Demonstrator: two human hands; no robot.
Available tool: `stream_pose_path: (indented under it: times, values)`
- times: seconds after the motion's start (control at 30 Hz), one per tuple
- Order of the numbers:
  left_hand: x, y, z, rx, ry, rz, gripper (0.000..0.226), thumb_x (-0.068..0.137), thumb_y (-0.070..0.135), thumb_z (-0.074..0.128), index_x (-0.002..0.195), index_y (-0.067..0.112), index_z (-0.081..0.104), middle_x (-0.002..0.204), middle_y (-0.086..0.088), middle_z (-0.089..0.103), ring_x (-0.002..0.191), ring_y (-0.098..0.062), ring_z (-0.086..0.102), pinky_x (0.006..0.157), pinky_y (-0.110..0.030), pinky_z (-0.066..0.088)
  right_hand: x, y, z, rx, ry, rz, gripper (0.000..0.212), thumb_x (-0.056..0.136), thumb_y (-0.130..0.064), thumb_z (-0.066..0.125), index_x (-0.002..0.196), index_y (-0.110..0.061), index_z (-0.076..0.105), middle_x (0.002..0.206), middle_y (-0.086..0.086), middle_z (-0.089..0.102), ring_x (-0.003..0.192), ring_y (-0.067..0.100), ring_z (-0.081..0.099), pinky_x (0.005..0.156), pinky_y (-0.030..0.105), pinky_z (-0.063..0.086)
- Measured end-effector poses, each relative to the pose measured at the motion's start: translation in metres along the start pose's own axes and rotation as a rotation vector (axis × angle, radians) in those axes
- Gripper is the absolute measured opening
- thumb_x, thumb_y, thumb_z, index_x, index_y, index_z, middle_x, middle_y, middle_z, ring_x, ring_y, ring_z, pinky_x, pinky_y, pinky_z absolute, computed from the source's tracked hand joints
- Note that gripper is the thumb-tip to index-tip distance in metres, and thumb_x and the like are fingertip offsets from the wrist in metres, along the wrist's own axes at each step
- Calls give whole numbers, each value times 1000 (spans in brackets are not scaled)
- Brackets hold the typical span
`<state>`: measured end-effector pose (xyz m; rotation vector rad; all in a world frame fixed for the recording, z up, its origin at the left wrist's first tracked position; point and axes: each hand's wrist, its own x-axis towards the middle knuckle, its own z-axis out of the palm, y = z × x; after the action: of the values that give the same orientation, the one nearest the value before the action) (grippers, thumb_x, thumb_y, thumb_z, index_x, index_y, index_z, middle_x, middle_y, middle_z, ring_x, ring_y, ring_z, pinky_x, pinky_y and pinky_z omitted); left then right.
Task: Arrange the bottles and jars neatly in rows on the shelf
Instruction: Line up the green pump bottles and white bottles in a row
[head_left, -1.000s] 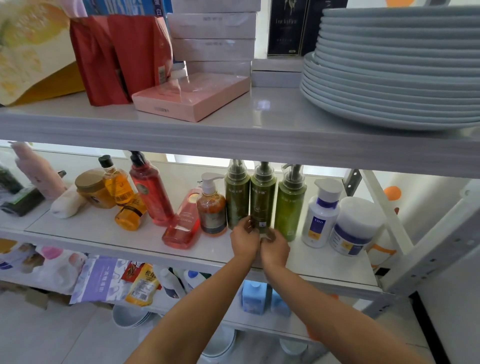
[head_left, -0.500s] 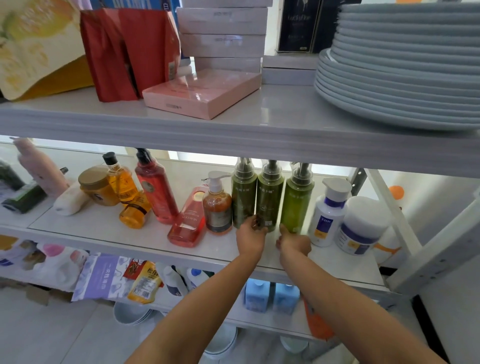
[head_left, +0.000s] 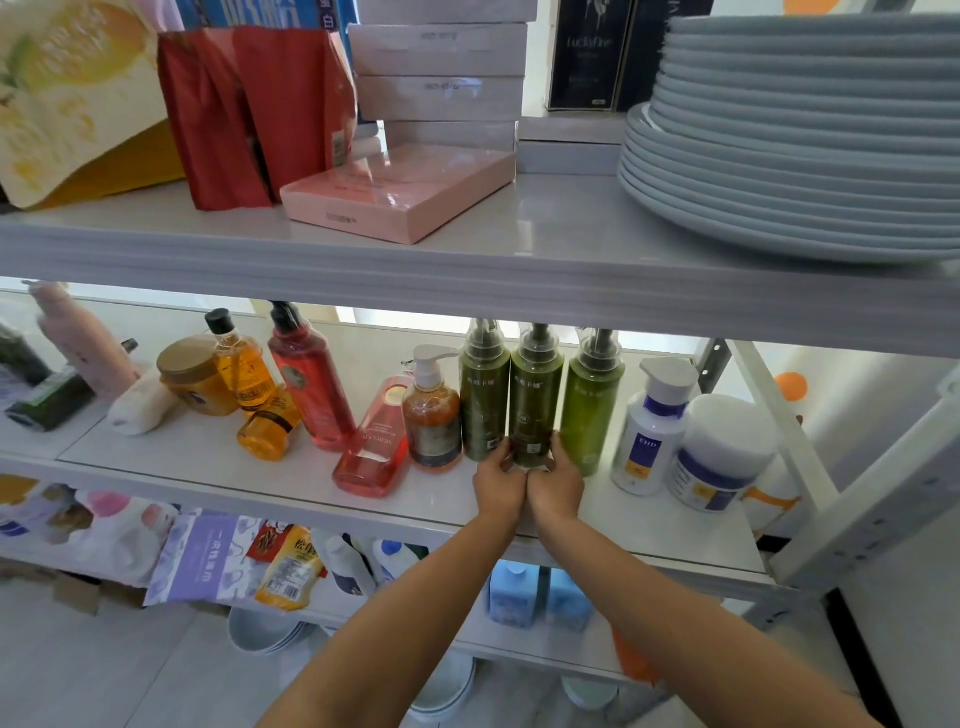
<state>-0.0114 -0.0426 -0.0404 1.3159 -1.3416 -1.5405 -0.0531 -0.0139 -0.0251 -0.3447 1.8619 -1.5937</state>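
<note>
The middle shelf (head_left: 182, 457) carries a loose line of toiletries. Towards its right half three green pump bottles stand upright side by side: a dark left green bottle (head_left: 484, 395), the middle green pump bottle (head_left: 536, 395) of the same dark shade and touching it, and a lighter right green bottle (head_left: 593, 405) just beside, with a narrow gap. Each has a clear cap over its pump, reaching nearly to the underside of the upper shelf (head_left: 519, 291).

The person's left hand (head_left: 498, 486) and right hand (head_left: 557, 486) meet at the foot of the middle green pump bottle, pressed side by side near the shelf's front edge. The left fingers curl round its lower left side, in the seam against the left green bottle; the right fingers wrap its lower right side, in the gap before the right green bottle. Both hands clasp the base, which rests on or just above the shelf; which of the two cannot be told.

Left of the trio stands an amber pump bottle (head_left: 432, 423), with a flat red bottle (head_left: 373, 449) leaning against it, then a tall red bottle (head_left: 309, 384), two orange bottles (head_left: 260, 400) and a gold-lidded jar (head_left: 191, 376). To the right are a white pump bottle (head_left: 653, 431) and a white jar (head_left: 719, 457). A stack of plates (head_left: 805, 145) sits on the upper shelf.
</note>
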Motion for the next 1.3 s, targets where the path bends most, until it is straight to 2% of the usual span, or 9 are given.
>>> stream_pose_path:
  times: [0.2,0.37,0.5,0.63,0.77,0.97,1.13,1.23,1.3]
  values:
    - [-4,4,0,-99,-10,-25,21,95,10,46,103,18,64,114,-12,68,109,-23,61,104,-42,45,3,4,2,-29,8,7,48,96,-12,44,141,-28,42,134,3,57,121,24,53,107,34,39]
    - [-6,3,-4,-42,-50,0,29,96,7,43,118,14,61,119,-10,65,109,-18,58,100,-31,44,2,8,1,-70,-13,-10,54,94,-7,44,143,-30,38,135,4,55,121,24,53,108,34,38]
    - [-5,8,-6,203,-28,203,42,91,7,51,130,23,54,108,-2,67,102,-19,62,89,-31,50,1,2,-3,-75,-11,-146,34,98,-18,44,125,-38,52,122,5,62,104,16,57,96,28,43]
    - [-1,6,-4,265,-10,250,55,90,5,49,140,29,44,119,-7,66,103,-22,63,90,-37,52,6,-1,-6,-222,-30,-251,53,96,-12,48,144,-30,36,133,2,56,120,21,53,104,36,42]
    - [2,2,0,115,-60,189,70,84,-13,43,143,24,40,133,-11,56,115,-19,56,97,-29,47,11,-1,-6,-138,-22,-184,53,93,-2,48,140,-26,44,136,0,55,122,19,53,105,35,43]
    - [2,-6,5,58,-37,183,74,80,-17,42,143,23,42,139,-11,47,125,-23,51,108,-40,42,7,-1,-7,-33,-17,-163,47,94,0,47,136,-22,50,130,1,58,121,19,54,105,33,42]
    - [-5,-6,4,76,-54,166,76,80,-19,38,144,22,38,134,-5,48,118,-18,52,106,-34,42,12,9,-14,-129,108,14,32,92,0,46,118,-8,62,120,9,63,112,26,58,90,27,40]
    - [-8,-5,7,23,14,92,61,81,-19,37,134,7,49,118,-5,58,113,-22,57,101,-33,46,24,16,-21,-120,186,122,19,89,-6,54,101,-4,68,104,17,69,95,31,62,80,31,46]
    - [-10,-6,11,17,32,50,48,83,-17,37,121,3,58,116,-11,63,111,-24,60,102,-35,46,29,16,-22,-73,228,163,15,86,-9,59,97,-4,67,99,17,70,91,32,65,83,37,51]
